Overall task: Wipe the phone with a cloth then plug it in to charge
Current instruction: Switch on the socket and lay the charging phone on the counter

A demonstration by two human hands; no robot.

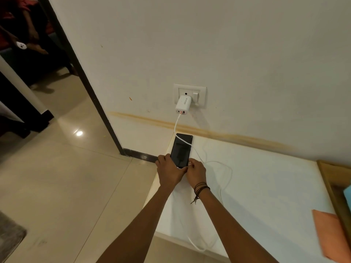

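A black phone (181, 149) lies face up on the white surface (266, 186), its top end near the wall. My left hand (168, 170) grips the phone's near left corner. My right hand (196, 171) pinches at the phone's near end, where the cable's plug is hidden under my fingers. A white cable (226, 173) runs from the white charger (183, 105) in the wall socket (190, 95), crosses the phone's screen and loops over the surface. An orange cloth (330, 234) lies at the right edge of the surface.
A wooden tray edge (330, 179) sits at the far right with a blue item (347, 194) in it. A dark door frame (81, 73) stands left of the wall. Glossy floor tiles (66, 177) lie to the left. A person sits beyond the doorway (28, 35).
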